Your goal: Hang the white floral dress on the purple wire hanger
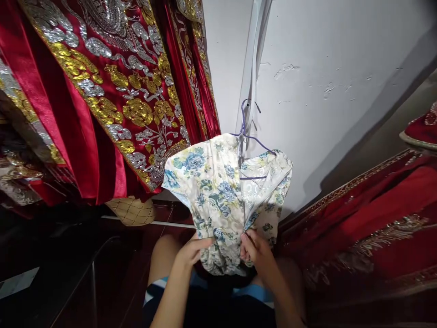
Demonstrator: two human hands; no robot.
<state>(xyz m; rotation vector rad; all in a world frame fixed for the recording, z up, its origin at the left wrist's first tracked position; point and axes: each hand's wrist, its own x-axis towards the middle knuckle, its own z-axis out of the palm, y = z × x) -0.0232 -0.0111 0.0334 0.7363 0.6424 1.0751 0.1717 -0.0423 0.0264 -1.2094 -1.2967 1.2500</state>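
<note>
Before a white wall (307,105), beside red embroidered cloth (118,86), we steady a floral blouse (218,196) hung on its hanger (242,130), our left hand (193,250) gripping its side, our right hand (257,248) pinching its front edge.

No text, label, brand, number or sign can be read — not anywhere in view.
</note>
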